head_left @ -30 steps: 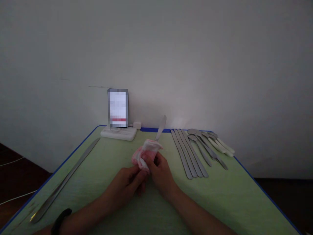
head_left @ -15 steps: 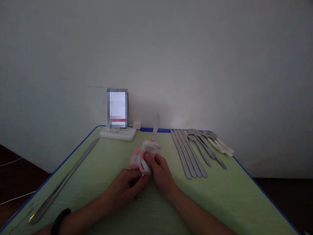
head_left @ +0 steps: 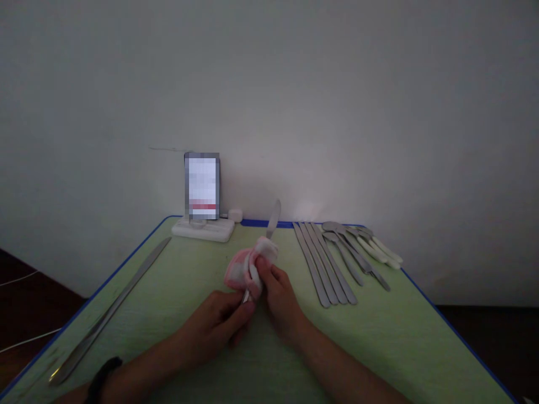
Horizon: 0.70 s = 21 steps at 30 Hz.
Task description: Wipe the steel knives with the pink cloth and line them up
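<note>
A table knife (head_left: pixel 274 219) points away from me, its blade tip up toward the wall. My left hand (head_left: pixel 225 320) is closed on the handle end. Around the knife's middle is a folded pink and white cloth (head_left: pixel 240 270), pinched in my right hand (head_left: pixel 280 297) with the thumb on top. The cloth hides the middle of the knife. To the right of my right hand lie several table knives (head_left: pixel 325 264) side by side. Another table knife (head_left: pixel 113 308) lies alone at the left, beyond my left forearm.
Several spoons and forks (head_left: pixel 351 252), some with white handles (head_left: pixel 381 249), lie at the right edge. A phone (head_left: pixel 202 188) with a blurred screen stands on a white stand (head_left: pixel 204 230) at the back. A white plug (head_left: pixel 235 215) sits beside it, near the wall (head_left: pixel 320 112).
The cloth and my right hand have slid slightly up the knife, away from my left hand. More of the handle shows below the cloth, and the blade leans further right.
</note>
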Tool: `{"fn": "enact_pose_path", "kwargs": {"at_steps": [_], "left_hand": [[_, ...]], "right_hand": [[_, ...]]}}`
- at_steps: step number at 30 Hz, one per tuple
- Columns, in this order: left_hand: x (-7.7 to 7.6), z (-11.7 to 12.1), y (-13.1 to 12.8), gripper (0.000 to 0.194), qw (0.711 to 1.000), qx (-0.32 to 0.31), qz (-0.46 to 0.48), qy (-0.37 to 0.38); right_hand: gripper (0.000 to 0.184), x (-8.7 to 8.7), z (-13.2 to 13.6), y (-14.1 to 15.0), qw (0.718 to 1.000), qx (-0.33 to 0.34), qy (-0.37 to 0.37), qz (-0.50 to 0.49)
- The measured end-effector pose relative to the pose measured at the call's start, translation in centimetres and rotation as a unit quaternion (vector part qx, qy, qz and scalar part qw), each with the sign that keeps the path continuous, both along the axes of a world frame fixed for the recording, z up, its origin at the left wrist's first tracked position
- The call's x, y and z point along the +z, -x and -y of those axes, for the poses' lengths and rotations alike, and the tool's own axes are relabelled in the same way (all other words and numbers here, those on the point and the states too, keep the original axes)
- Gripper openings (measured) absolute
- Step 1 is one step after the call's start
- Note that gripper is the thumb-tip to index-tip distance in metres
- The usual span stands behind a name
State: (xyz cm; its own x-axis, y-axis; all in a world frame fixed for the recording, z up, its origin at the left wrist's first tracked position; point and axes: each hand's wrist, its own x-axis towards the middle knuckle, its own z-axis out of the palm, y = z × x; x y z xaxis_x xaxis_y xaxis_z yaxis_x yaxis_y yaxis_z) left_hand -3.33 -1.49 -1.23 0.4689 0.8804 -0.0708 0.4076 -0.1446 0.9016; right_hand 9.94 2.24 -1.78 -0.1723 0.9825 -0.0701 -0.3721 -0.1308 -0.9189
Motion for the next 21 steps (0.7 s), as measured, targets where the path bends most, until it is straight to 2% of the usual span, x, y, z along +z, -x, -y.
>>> {"fn": "enact_pose_path", "kwargs": {"at_steps": [4, 7, 9, 15, 17, 21], "left_hand": [[-0.3, 0.0, 0.1, 0.044, 0.998, -0.002, 0.047, 0.046], [-0.6, -0.2, 0.0, 0.037, 0.986, 0.039, 0.119, 0.112], [-0.8, -0.4, 0.0, 0.038, 0.979, 0.058, 0.148, 0.129], [-0.2, -0.2, -0.2, 0.045, 0.992, 0.031, 0.083, 0.091], [0.0, -0.1, -0.2, 0.047, 0.994, 0.024, 0.066, 0.083], [0.1, 0.0, -0.3, 0.045, 0.998, 0.024, 0.014, 0.048]], "right_hand": [[0.035, -0.7, -0.5, -0.1, 0.998, -0.01, 0.017, -0.054], [0.03, -0.9, -0.6, -0.3, 0.998, 0.023, 0.007, -0.062], [0.026, -0.8, -0.6, -0.4, 0.997, 0.048, 0.004, -0.063], [0.012, 0.1, -0.4, -0.5, 0.991, 0.052, 0.058, -0.106], [0.014, 0.1, -0.3, -0.5, 0.991, 0.045, 0.064, -0.111], [0.032, -0.3, -0.2, -0.3, 0.995, 0.041, 0.056, -0.078]]}}
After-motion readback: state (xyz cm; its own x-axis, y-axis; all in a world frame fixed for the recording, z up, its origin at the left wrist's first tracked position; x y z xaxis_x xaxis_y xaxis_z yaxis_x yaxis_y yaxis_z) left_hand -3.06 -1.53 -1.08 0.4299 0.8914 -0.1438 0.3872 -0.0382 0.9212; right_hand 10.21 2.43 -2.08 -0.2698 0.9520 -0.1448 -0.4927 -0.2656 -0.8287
